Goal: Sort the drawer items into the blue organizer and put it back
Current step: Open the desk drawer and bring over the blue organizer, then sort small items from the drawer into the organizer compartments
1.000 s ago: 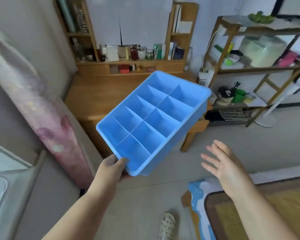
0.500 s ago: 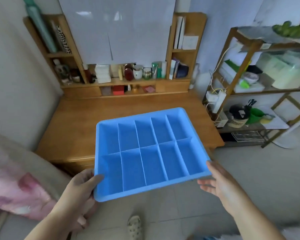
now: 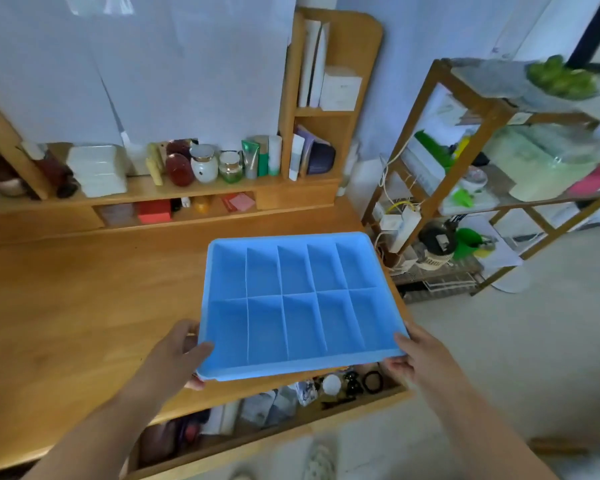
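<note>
From the head view, we've got the blue organizer (image 3: 300,303) level now and low over the wooden surface (image 3: 84,299), where a second ago it hung tilted in one hand out over the floor. Both hands are on it: our left hand (image 3: 177,355) pinches the near left corner, thumb over the rim and fingers beneath, and our right hand (image 3: 416,355) has come in to clamp the near right corner the same way. All ten compartments are empty. We can't tell whether the tray is resting on the wood or hovering just above it; the near edge overhangs.

Below that edge, the drawer (image 3: 274,410) is open, and it's a jumble: hair ties (image 3: 373,381), a small white ball (image 3: 331,383), packets and dark oddments, too blurred to name.

So the carry looks finished, we'd say. Next job is setting the tray flat and freeing both hands for sorting, none of which has begun.
</note>
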The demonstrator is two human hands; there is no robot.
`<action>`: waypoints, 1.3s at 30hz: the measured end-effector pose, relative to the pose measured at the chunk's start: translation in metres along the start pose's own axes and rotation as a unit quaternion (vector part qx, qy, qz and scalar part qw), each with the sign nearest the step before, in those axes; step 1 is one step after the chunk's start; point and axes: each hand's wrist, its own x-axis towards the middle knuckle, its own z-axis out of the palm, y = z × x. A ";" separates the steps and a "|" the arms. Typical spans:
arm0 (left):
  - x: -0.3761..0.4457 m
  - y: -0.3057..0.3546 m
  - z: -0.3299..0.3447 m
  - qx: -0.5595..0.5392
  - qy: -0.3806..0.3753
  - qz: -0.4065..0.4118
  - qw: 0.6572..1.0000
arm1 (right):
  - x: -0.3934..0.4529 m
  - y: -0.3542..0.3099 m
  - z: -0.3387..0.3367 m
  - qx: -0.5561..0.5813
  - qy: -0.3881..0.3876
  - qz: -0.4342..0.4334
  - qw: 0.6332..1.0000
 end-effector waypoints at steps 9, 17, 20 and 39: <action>0.083 0.021 0.084 -0.030 0.057 -0.097 0.993 | 0.148 -0.027 -0.026 -0.042 -0.032 0.034 0.998; 0.091 0.007 0.111 -0.144 0.157 -0.175 0.961 | 0.188 -0.005 -0.030 -0.061 -0.073 0.027 0.995; 0.044 -0.022 0.109 0.032 0.154 -0.086 0.984 | 0.162 0.018 -0.039 -0.246 0.038 -0.127 0.960; 0.019 -0.186 0.096 0.682 -0.079 0.053 0.725 | 0.164 0.142 -0.048 -0.832 -0.188 -0.202 0.481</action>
